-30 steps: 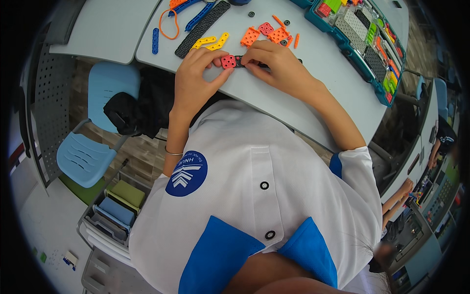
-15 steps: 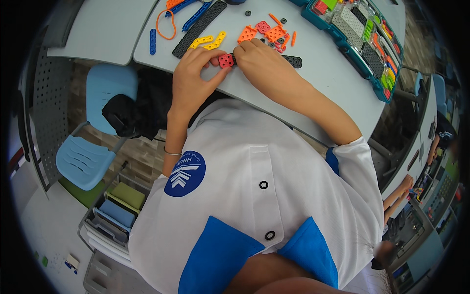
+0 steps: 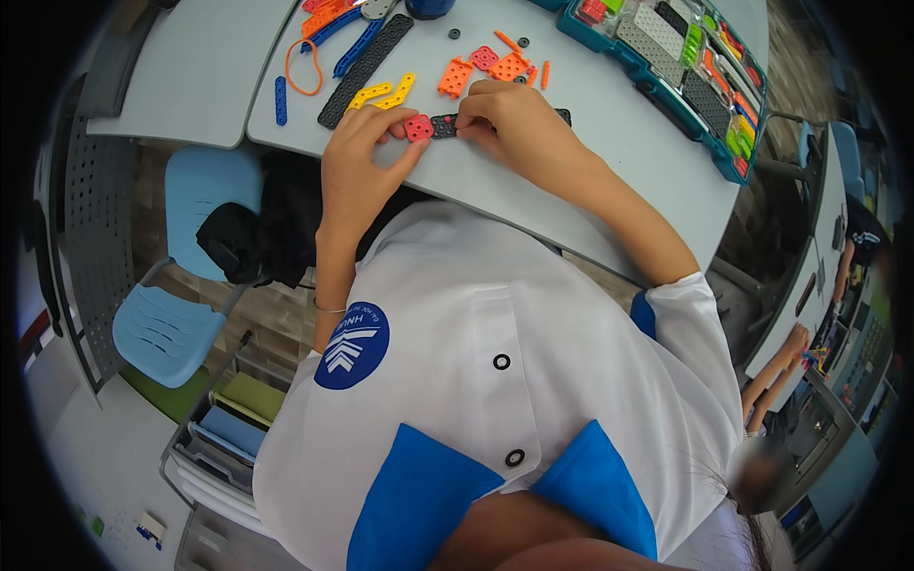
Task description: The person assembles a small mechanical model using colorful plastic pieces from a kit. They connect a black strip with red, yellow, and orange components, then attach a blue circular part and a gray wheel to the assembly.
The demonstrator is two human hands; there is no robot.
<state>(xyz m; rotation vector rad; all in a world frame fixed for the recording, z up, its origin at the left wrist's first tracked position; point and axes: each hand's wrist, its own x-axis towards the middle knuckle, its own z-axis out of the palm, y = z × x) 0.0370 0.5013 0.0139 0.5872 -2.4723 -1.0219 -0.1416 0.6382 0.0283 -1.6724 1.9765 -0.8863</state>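
Note:
My left hand (image 3: 358, 157) pinches a small red building-kit connector (image 3: 418, 127) with holes between thumb and fingers, at the near edge of the grey table. Right beside that connector lies the end of a black perforated beam (image 3: 444, 126); whether the two are joined I cannot tell. My right hand (image 3: 509, 116) is closed on the beam with thumb and fingertips, covering its middle. The far end of the beam shows past the right wrist. Two yellow angled beams (image 3: 393, 92) lie just beyond my left fingers.
Orange plates (image 3: 455, 76), pins and small grey wheels are scattered beyond my right hand. A long black beam (image 3: 366, 71), a blue strip (image 3: 281, 101) and an orange band (image 3: 305, 69) lie to the left. An open teal parts case (image 3: 640, 59) stands at the right.
Both hands have shifted slightly left in view along with the whole scene. My right hand has slid right along the black beam, baring more of its end beside the red connector.

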